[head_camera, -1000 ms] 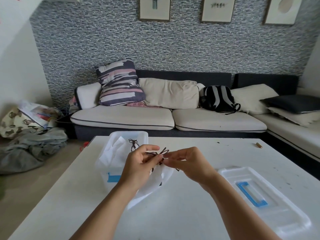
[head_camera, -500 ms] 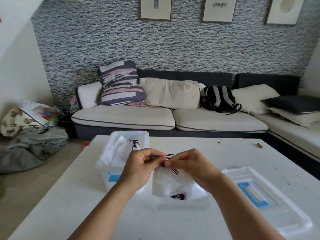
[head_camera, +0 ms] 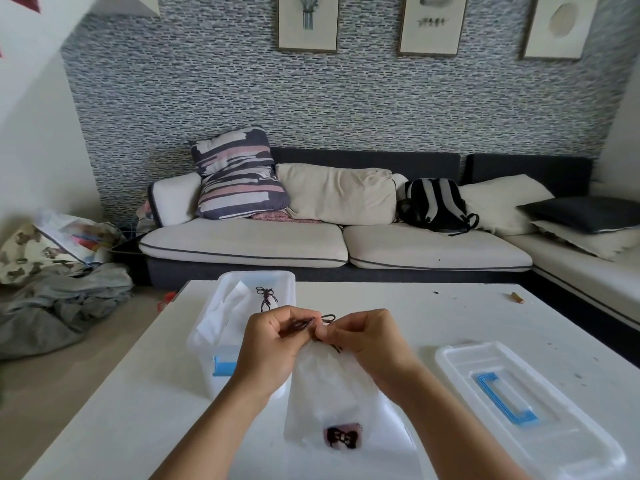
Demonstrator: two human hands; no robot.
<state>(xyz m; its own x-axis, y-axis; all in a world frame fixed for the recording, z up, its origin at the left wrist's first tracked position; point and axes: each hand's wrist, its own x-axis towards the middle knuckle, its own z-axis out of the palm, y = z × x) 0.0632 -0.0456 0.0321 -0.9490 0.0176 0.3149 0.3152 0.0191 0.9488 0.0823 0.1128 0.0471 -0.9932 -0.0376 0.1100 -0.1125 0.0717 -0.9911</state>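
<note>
Dark drawstring (head_camera: 328, 319) is being pinched atop a white pouch (head_camera: 329, 389) by left hand (head_camera: 270, 346) and right hand (head_camera: 369, 341), held together. Lid (head_camera: 550, 431) is lying at four o'clock.

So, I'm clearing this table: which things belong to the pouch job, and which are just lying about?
In the job: left hand, right hand, both pinching the dark cord of the white pouch; pink item inside it; plastic box; lid.
Lying about: brown stub, backpack, striped cushion, clothes heap.
</note>
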